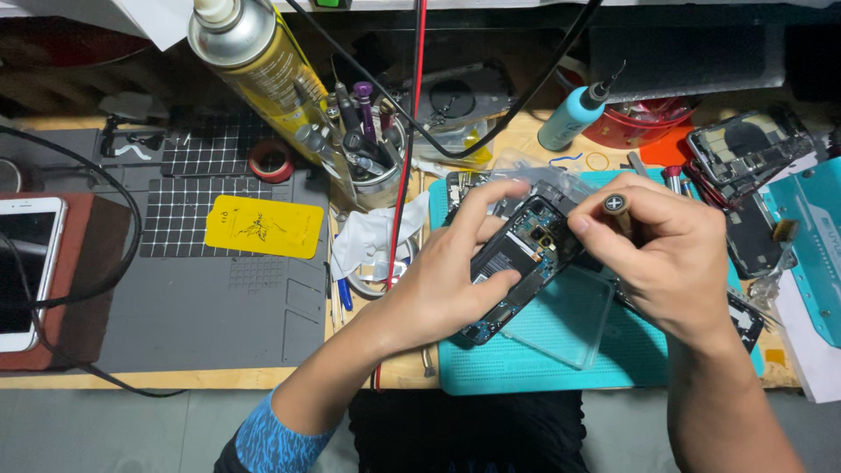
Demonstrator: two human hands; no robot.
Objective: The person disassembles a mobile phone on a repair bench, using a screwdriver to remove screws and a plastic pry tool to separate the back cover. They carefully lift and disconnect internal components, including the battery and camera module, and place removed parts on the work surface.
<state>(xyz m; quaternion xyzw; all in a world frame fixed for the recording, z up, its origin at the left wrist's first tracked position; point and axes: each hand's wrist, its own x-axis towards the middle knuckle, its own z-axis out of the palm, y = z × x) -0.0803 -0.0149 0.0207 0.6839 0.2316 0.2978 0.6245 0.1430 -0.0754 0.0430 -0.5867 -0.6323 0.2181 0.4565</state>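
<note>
My left hand (442,280) grips an opened phone (519,263), back cover off, circuit board and dark battery exposed. Thumb and fingers are clamped on its long edges, index finger extended along the far edge. The phone is held tilted above the teal work mat (526,363), near the middle of the bench.

My right hand (661,254) holds a small screwdriver (616,208). Fingers are closed around its shaft; the round cap with a cross mark faces up. The tip is hidden behind my fingers, at the phone's far right corner.

A clear plastic tray (561,320) lies on the teal mat, just beneath the phone. To the left: a grey silicone mat (219,298) carrying a yellow card (263,228). Far left: a white phone (24,267) on a brown box. Far side: a yellow spray can (263,66), a tool cup (372,149), a blue bottle (569,118). Far right: a second dismantled phone (752,149)
</note>
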